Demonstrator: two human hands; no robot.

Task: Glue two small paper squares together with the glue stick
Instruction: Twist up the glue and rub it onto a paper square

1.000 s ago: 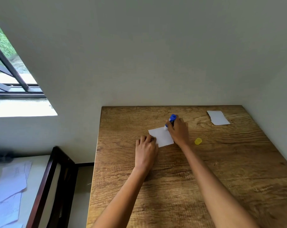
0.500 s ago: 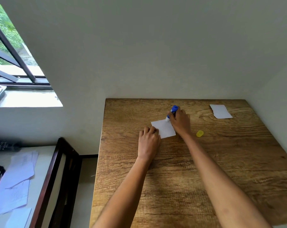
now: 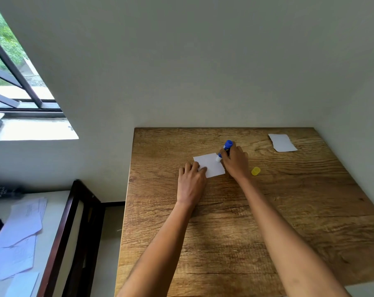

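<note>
White paper square (image 3: 209,165) lies mid-frame on the wooden table (image 3: 289,211), thin and light, likely to slide or curl. Left hand (image 3: 191,183) presses its near-left corner with flat fingers. Right hand (image 3: 235,161) grips the blue glue stick (image 3: 224,150), tip touching the square's right edge. Best held flat at the corners; lift by an edge. Second square (image 3: 282,142) sits upper right, well apart. Yellow cap (image 3: 255,171) lies just right of the right hand. No label readable on the stick.

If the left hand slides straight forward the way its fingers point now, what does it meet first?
The left hand already rests its fingertips on the paper square. Further on, probably only bare table up to the wall; depth is uncertain.
</note>
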